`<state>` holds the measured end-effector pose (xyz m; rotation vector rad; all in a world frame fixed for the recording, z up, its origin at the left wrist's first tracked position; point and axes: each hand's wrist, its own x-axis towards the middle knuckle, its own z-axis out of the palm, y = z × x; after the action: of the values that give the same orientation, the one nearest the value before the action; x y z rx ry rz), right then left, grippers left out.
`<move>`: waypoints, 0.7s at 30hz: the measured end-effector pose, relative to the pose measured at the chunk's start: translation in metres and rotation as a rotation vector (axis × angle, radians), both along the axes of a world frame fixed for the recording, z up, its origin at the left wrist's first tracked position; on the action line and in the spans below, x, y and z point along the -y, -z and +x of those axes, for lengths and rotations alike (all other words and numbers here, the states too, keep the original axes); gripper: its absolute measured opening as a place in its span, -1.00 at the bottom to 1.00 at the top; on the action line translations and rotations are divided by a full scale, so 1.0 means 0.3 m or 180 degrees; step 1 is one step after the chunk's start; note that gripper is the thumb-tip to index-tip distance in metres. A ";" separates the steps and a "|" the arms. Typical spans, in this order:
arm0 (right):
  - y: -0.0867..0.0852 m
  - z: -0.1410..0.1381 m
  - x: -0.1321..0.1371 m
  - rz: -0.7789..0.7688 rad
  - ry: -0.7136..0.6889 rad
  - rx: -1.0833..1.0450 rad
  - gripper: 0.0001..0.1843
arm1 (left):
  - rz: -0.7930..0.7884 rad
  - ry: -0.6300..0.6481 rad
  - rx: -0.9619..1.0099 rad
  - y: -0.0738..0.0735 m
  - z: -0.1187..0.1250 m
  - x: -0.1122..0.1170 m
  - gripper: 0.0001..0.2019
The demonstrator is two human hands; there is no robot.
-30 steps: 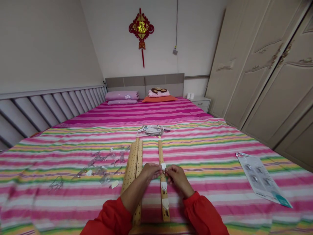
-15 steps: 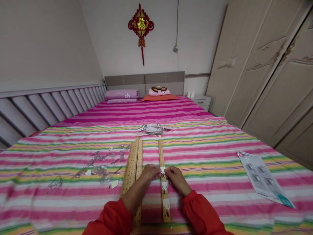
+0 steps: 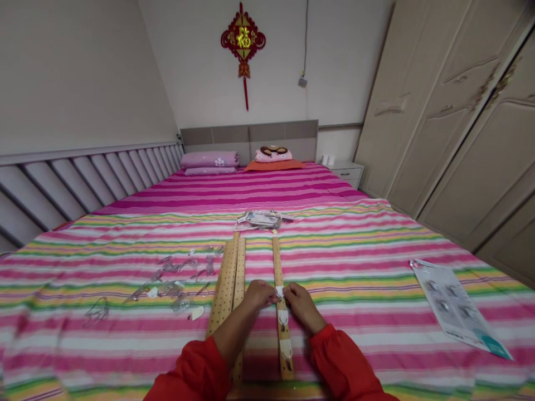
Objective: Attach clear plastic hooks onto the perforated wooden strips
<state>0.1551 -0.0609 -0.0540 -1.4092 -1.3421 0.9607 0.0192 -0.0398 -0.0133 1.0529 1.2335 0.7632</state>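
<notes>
Left hand [image 3: 259, 295] and right hand [image 3: 303, 306] together, pinching a white hook [image 3: 279, 291] on the perforated wooden strip [image 3: 276, 262]; clear plastic pieces [image 3: 175, 275] sit left of a second strip [image 3: 225, 284].

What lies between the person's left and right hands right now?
In the head view, a small white adhesive hook on a narrow perforated wooden strip lies between the left hand and the right hand.

The red knot ornament [image 3: 243, 34] on the wall bore one gold character, 福, at its centre. The printed sheet [image 3: 457, 309] and the plastic packet [image 3: 263, 219] on the striped bedspread [image 3: 346, 262] carried print too small to read.
</notes>
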 end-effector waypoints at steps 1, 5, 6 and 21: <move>0.001 -0.001 0.000 -0.0001 0.0000 0.0022 -0.72 | -0.0004 -0.0032 -0.0039 0.002 0.001 -0.004 -0.70; 0.001 -0.003 0.001 -0.0014 -0.0002 0.0078 -0.73 | -0.0040 -0.0154 -0.0218 0.013 0.005 -0.010 -0.74; 0.000 -0.003 0.002 -0.0016 0.0003 0.0088 -0.73 | -0.0055 -0.0177 -0.0243 0.017 0.005 -0.010 -0.75; 0.010 0.001 -0.007 -0.0044 0.0068 0.0095 -0.75 | -0.0078 -0.0343 -0.0573 0.043 0.016 -0.002 -0.78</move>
<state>0.1555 -0.0589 -0.0571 -1.4507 -1.3421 0.9397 0.0238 -0.0393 -0.0261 1.0591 1.4595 0.7458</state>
